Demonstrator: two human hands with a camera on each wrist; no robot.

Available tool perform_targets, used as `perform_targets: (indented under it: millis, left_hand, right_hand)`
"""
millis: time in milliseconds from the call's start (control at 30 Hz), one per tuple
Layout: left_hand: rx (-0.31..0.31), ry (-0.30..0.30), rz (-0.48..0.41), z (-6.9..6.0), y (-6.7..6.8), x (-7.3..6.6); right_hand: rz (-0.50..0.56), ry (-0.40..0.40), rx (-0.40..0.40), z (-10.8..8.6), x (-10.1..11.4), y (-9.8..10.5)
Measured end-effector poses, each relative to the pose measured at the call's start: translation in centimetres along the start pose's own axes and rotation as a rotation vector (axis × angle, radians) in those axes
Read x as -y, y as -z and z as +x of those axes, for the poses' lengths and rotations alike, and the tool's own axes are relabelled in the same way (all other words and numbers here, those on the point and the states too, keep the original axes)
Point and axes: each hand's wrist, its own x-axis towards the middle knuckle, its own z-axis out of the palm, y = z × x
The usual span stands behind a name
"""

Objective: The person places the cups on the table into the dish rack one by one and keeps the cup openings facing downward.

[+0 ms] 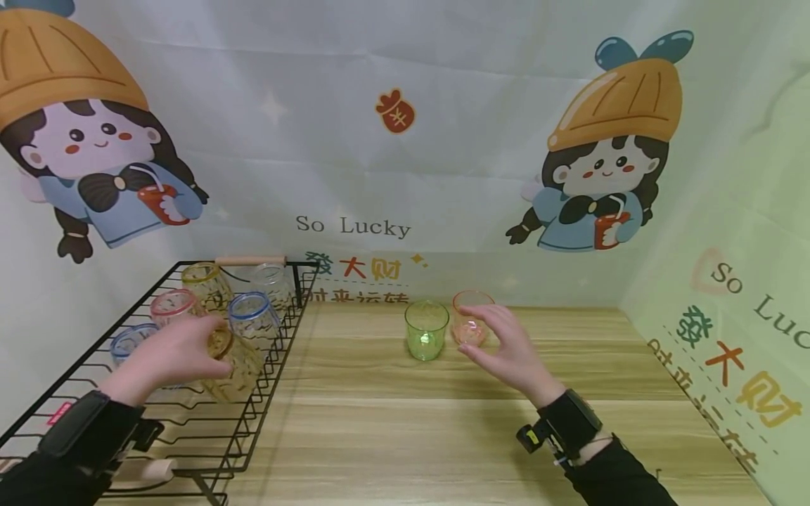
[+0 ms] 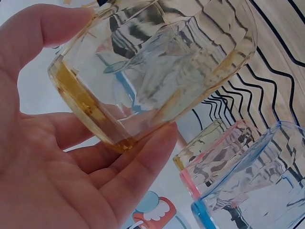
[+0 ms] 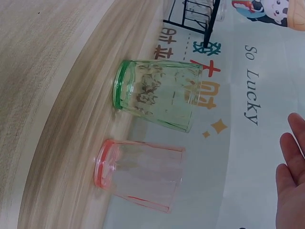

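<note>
My left hand grips a yellow-tinted glass by its thick amber base, with thumb and fingers on either side. In the left wrist view this glass is tilted mouth-away from the palm; whether its rim touches the wire rack cannot be made out. My right hand is held with thumb and fingers spread beside a pink-red glass. The right wrist view shows only some fingers, apart from that glass. A green glass stands upright to its left, on the wooden table.
Upside down on the rack are a pink-based glass, a blue-based glass, another blue-based glass, an amber-based glass and a clear glass. A printed cloth hangs behind the table and along the right.
</note>
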Motion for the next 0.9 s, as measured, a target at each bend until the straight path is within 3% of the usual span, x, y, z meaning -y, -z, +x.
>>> perform_targets:
  millis: [267,900]
  left_hand:
    - [0.041,0.031,0.005,0.3,-0.3,0.0]
    - [0.067,0.061,0.014,1.2,-0.9,0.0]
  right_hand:
    - [-0.003,-0.010,0.025,0.4,-0.1,-0.4]
    - [0.007,-0.020,0.053,0.5,-0.2,-1.2]
